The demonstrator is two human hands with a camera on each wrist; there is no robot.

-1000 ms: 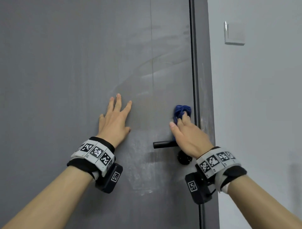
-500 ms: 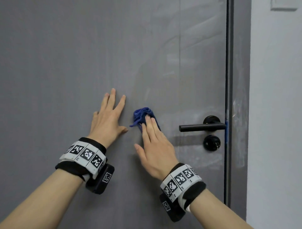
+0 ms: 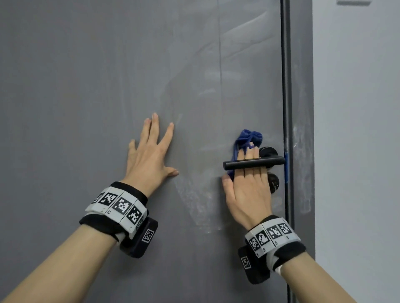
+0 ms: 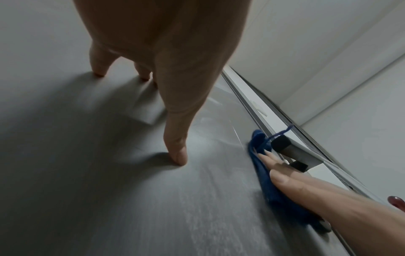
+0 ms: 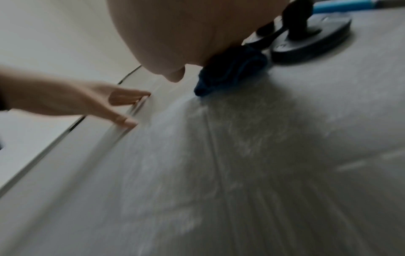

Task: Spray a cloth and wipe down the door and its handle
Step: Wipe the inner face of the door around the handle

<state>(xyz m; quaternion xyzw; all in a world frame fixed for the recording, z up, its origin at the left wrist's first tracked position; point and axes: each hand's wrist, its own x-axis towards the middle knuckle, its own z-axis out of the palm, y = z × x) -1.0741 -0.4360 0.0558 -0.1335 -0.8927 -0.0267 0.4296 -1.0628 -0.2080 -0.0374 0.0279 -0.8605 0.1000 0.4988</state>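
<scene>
The grey door (image 3: 86, 86) fills most of the head view, streaked with damp wipe marks. My left hand (image 3: 151, 151) lies flat on it with fingers spread, left of the black lever handle (image 3: 254, 163). My right hand (image 3: 249, 186) presses a crumpled blue cloth (image 3: 249, 136) against the door with straight fingers that pass behind the lever. Beneath the lever sits the round black lock knob (image 3: 273, 182), partly hidden by my hand. In the left wrist view the cloth (image 4: 260, 166) lies under my right fingers (image 4: 285, 180). The right wrist view shows the cloth (image 5: 230, 74) beside the handle's base plate (image 5: 311, 39).
The dark door frame (image 3: 286, 86) runs down just right of the handle, with a strip of blue tape (image 3: 286, 166) on the door's edge. A pale wall (image 3: 357, 129) lies beyond, with a switch plate (image 3: 352, 2) at the top edge.
My right hand has slid the blue cloth rightwards from beside my left hand to behind the lever handle. The left hand has stayed flat on the door.
</scene>
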